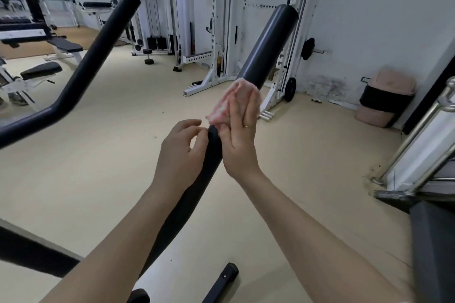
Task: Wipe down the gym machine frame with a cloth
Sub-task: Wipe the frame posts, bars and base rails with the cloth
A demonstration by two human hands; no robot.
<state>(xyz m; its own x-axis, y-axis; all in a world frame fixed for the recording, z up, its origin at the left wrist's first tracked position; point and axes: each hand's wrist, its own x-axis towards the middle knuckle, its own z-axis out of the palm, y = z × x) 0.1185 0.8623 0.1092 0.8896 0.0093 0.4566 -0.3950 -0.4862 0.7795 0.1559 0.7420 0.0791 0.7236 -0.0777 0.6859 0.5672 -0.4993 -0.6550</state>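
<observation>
Mid-frame, the right hand [240, 130] presses a pink cloth [225, 103] with straight fingers against the black bar [194, 184]. The left hand [181, 152] hovers beside it, loosely curled, holding nothing. The other bar [81, 69], upper left, looks yet to do.

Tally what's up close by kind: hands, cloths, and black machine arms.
Hands: 2, left hand and right hand
Cloths: 1, pink cloth
Black arms: 2, left arm, arm being wiped
Total: 5
</observation>
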